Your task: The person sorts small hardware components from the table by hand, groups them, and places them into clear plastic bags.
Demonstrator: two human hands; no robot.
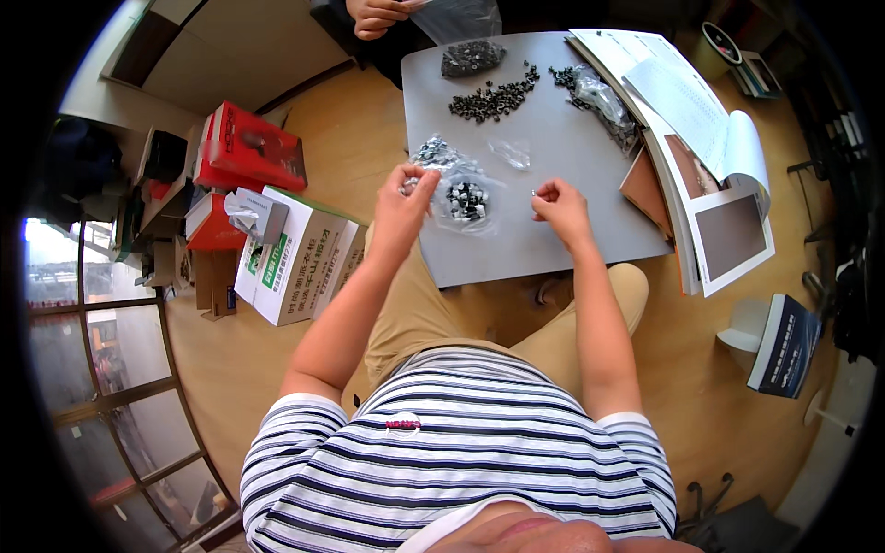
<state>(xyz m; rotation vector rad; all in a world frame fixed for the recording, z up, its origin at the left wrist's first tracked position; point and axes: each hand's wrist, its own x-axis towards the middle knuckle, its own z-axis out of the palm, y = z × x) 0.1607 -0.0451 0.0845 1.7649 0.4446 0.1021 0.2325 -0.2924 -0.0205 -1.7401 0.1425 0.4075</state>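
Note:
A clear plastic bag lies at the near edge of the grey table, with small black and white parts inside. Beside its left edge is my left hand, fingers pinched; what they hold is too small to make out. To the right of the bag, my right hand is raised with thumb and forefinger closed on a tiny pale part. Just beyond my left hand, another clear bag of small silvery parts lies on the table. An crumpled clear bag rests farther right.
Loose black parts are spread across the grey table. At the far side, another person's hand holds a clear bag above a bag of dark parts. Large sample books overhang the right edge. A white carton stands left.

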